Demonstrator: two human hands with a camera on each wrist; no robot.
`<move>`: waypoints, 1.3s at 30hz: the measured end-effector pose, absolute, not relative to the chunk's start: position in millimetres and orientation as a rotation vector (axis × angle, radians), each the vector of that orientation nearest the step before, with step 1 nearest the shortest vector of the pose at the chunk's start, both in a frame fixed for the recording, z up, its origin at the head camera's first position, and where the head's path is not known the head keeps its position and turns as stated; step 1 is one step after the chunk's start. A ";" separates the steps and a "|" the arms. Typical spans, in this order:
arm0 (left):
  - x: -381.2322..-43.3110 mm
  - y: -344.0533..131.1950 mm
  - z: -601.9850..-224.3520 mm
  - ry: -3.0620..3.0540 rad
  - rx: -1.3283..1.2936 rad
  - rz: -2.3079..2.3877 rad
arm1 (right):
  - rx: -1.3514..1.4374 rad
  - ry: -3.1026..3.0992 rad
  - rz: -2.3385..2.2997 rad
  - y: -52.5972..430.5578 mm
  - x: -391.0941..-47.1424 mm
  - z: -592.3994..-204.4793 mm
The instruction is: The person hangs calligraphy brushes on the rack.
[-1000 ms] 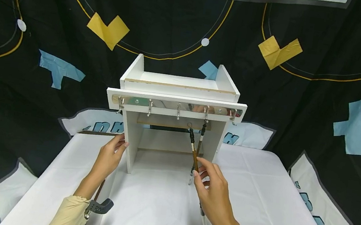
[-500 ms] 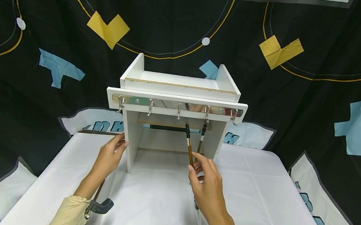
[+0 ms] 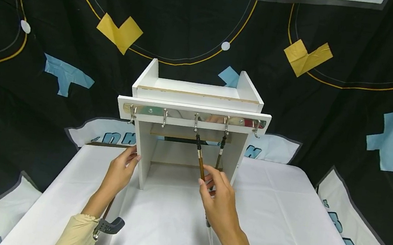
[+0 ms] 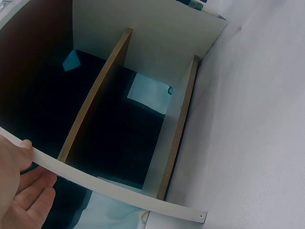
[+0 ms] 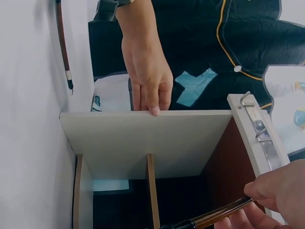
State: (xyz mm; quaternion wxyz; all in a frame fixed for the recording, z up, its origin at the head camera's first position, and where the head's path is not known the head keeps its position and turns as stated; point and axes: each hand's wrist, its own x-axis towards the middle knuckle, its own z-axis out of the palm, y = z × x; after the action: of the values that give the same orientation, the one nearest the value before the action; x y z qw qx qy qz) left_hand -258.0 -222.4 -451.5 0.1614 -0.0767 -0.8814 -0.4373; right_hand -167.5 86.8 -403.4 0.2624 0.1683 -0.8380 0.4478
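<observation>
My right hand (image 3: 221, 201) pinches a calligraphy brush (image 3: 200, 165) by its brown handle. The brush leans up toward the middle hook (image 3: 196, 122) of the metal rail, its black top end right below that hook. Its lower end, with a clear cap, shows under the hand. A second brush (image 3: 220, 155) hangs from the hook just to the right, partly behind my right hand. My left hand (image 3: 119, 174) grips the front edge of the left side panel (image 4: 116, 188) of the white shelf, thumb on one face and fingers on the other.
Another brush (image 5: 63, 47) lies on the white-covered table (image 3: 273, 217), left of the shelf. More hooks (image 3: 164, 118) line the rail. An open-topped compartment (image 3: 197, 89) forms the shelf's top. Black cloth hangs behind.
My right hand has moved left and slightly up with the brush, bringing its top end from near the fourth hook to the middle one. My left hand keeps its place on the panel.
</observation>
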 end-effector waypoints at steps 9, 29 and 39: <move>-257.9 -222.1 -451.6 -2.527 -0.213 -1.244 | 0.454 -2.260 1.211 83.1 -171.9 -404.2; -258.2 -223.8 -452.0 -2.508 -0.223 -1.247 | 0.406 -2.274 1.276 68.5 -187.2 -414.8; -258.0 -223.2 -450.8 -2.512 -0.226 -1.242 | 0.369 -2.241 1.273 62.3 -194.0 -423.2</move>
State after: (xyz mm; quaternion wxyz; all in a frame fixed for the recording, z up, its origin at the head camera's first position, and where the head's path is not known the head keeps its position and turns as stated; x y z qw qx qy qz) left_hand -258.0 -223.2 -450.8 0.1643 -0.0794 -0.8814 -0.4358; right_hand -194.0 62.3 -423.2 0.2658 0.1365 -0.8299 0.4712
